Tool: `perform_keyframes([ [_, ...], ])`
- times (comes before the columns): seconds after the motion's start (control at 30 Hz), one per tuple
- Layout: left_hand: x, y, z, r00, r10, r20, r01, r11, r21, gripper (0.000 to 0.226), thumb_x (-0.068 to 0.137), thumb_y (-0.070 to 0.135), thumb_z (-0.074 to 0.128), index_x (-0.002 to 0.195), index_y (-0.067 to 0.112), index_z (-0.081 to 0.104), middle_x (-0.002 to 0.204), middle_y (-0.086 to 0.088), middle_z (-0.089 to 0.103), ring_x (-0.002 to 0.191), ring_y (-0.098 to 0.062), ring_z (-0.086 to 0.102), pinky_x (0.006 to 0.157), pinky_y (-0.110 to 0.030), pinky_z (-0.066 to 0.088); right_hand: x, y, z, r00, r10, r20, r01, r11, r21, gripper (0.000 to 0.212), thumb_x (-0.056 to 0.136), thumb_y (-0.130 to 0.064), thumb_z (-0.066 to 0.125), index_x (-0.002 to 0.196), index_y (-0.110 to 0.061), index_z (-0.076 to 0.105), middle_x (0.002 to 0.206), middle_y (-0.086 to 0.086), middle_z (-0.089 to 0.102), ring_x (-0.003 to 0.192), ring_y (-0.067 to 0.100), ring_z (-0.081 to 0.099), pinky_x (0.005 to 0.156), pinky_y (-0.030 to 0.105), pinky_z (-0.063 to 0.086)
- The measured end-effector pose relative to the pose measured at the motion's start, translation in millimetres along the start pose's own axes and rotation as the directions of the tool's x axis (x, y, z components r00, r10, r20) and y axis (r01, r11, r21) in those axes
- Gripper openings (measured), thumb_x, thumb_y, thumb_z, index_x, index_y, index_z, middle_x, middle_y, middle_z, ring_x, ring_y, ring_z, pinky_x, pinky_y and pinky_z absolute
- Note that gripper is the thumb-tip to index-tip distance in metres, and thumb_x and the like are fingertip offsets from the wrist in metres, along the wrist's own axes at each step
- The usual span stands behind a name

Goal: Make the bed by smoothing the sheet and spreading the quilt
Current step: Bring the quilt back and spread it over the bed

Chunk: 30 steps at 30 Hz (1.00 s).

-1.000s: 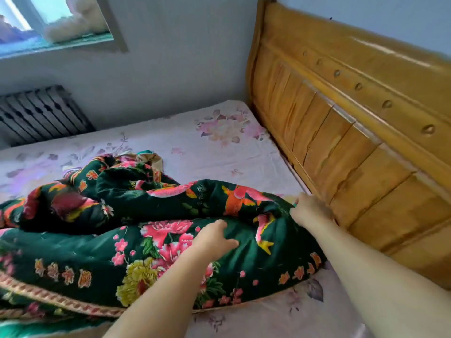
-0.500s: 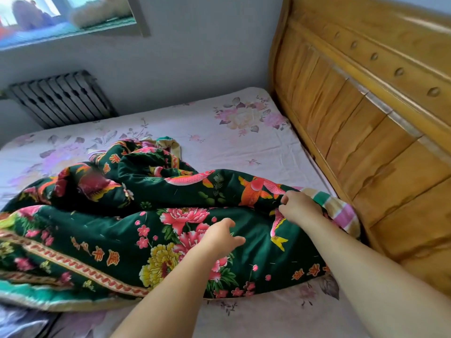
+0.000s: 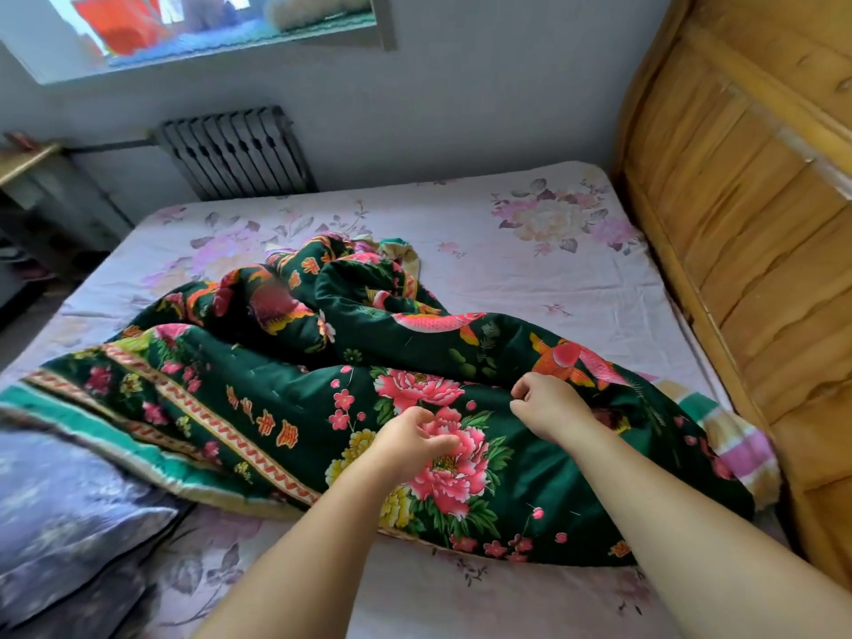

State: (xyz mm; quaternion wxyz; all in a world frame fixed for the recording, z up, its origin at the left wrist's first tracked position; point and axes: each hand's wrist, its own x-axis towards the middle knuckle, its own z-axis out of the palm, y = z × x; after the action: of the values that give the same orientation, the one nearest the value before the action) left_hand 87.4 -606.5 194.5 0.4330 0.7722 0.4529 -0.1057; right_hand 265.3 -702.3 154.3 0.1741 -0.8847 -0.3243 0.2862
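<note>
Head view: the left hand [image 3: 410,442], at centre frame, has its fingers loosely curled with the thumb apart from them, resting over a pink peony printed on the quilt [image 3: 286,394]; whether any cloth is caught between the fingertips cannot be told. Just right of it, the right hand [image 3: 551,408] has its fingers curled inward toward the palm over the dark green fabric near an orange fish motif; whether they pinch the cloth also cannot be told from this angle. Both bare forearms reach in from the lower edge of the frame.

The quilt lies bunched and rumpled across the middle of the bed, dark green with pink and yellow flowers, its patterned border running toward the left edge of the frame and its striped underside showing at the right beside the headboard [image 3: 747,223]. Under it, the pale pink floral sheet [image 3: 498,269] lies bare over the upper half of the mattress and shows again at the lower centre.

A grey-blue pillow [image 3: 69,523] sits in the lower left. A dark radiator [image 3: 235,152] stands against the wall at upper centre-left, below a window [image 3: 207,25].
</note>
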Motion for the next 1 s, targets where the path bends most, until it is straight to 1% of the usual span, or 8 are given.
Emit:
perform_keyframes([
  [0.07, -1, -3, 2, 0.999, -0.03, -0.023, 0.029, 0.999, -0.033, 0.063, 0.086, 0.04, 0.064, 0.139, 0.014, 0.041, 0.125, -0.005, 0.059, 0.101, -0.015, 0.059, 0.076, -0.022, 0.045, 2, 1, 2, 0.998, -0.025, 0.05, 0.025, 1.0, 0.017, 0.02, 0.089, -0.024, 0.052, 0.108, -0.02, 0.059, 0.112, 0.003, 0.062, 0.101, 0.024, 0.057, 0.088, 0.035, 0.049],
  [0.2, 0, 3, 11, 0.998, -0.055, -0.022, 0.055, 0.998, -0.017, 0.061, 0.087, 0.041, 0.063, 0.138, 0.015, 0.042, 0.125, -0.005, 0.058, 0.102, -0.015, 0.057, 0.08, -0.023, 0.046, 6, 16, -4, 0.997, 0.02, 0.078, -0.021, 1.0, 0.004, 0.016, 0.09, -0.027, 0.052, 0.104, -0.026, 0.058, 0.111, 0.001, 0.062, 0.104, 0.026, 0.056, 0.099, 0.043, 0.043],
  [0.33, 7, 27, 16, 1.0, -0.019, -0.005, 0.019, 0.999, 0.036, 0.057, 0.088, 0.04, 0.062, 0.136, 0.016, 0.043, 0.119, 0.0, 0.057, 0.094, -0.012, 0.057, 0.071, -0.02, 0.047, 5, 35, -18, 0.994, 0.052, 0.092, -0.054, 0.998, 0.023, 0.013, 0.089, -0.025, 0.05, 0.099, -0.029, 0.057, 0.112, -0.001, 0.062, 0.106, 0.025, 0.056, 0.103, 0.047, 0.04],
  [0.43, 18, 51, 19, 1.0, 0.025, -0.006, -0.025, 0.995, 0.092, 0.059, 0.089, 0.037, 0.062, 0.139, 0.016, 0.04, 0.125, -0.003, 0.057, 0.099, -0.016, 0.058, 0.081, -0.025, 0.048, 4, 43, -31, 0.994, 0.06, 0.088, -0.063, 0.998, 0.029, 0.011, 0.088, -0.024, 0.049, 0.095, -0.031, 0.055, 0.114, -0.001, 0.062, 0.107, 0.025, 0.056, 0.102, 0.045, 0.042],
  [0.57, 27, 79, 19, 0.993, 0.117, 0.019, -0.118, 0.97, 0.211, 0.058, 0.09, 0.037, 0.06, 0.141, 0.02, 0.037, 0.131, -0.004, 0.053, 0.097, -0.017, 0.059, 0.078, -0.027, 0.05, 8, 38, -45, 0.997, 0.042, 0.061, -0.043, 0.999, 0.012, 0.024, 0.088, -0.018, 0.049, 0.105, -0.028, 0.061, 0.118, 0.001, 0.061, 0.11, 0.024, 0.056, 0.095, 0.039, 0.046],
  [0.67, 32, 87, 12, 0.986, 0.161, 0.043, -0.167, 0.941, 0.293, 0.058, 0.089, 0.036, 0.061, 0.141, 0.023, 0.037, 0.133, -0.004, 0.051, 0.105, -0.019, 0.059, 0.083, -0.031, 0.055, 14, 27, -48, 0.998, 0.022, 0.062, -0.024, 0.999, 0.026, 0.019, 0.088, -0.016, 0.048, 0.097, -0.029, 0.058, 0.117, 0.001, 0.061, 0.109, 0.025, 0.056, 0.097, 0.041, 0.044],
  [0.8, 50, 89, -14, 0.985, 0.17, 0.01, -0.162, 0.917, 0.365, 0.058, 0.089, 0.034, 0.062, 0.14, 0.02, 0.04, 0.135, -0.005, 0.052, 0.116, -0.022, 0.055, 0.093, -0.031, 0.047, 24, 12, -49, 0.998, -0.01, 0.058, 0.008, 0.999, 0.032, 0.023, 0.089, -0.015, 0.048, 0.107, -0.024, 0.061, 0.117, 0.002, 0.062, 0.107, 0.026, 0.057, 0.095, 0.041, 0.047],
  [1.0, 115, 101, -50, 0.973, 0.224, -0.055, -0.183, 0.897, 0.403, 0.048, 0.092, 0.031, 0.059, 0.135, 0.012, 0.047, 0.133, -0.01, 0.054, 0.117, -0.026, 0.053, 0.091, -0.032, 0.044, 47, -9, -60, 0.999, -0.044, 0.007, 0.044, 0.986, -0.16, 0.029, 0.088, -0.014, 0.047, 0.114, -0.02, 0.061, 0.123, 0.006, 0.056, 0.11, 0.029, 0.056, 0.091, 0.039, 0.049],
])
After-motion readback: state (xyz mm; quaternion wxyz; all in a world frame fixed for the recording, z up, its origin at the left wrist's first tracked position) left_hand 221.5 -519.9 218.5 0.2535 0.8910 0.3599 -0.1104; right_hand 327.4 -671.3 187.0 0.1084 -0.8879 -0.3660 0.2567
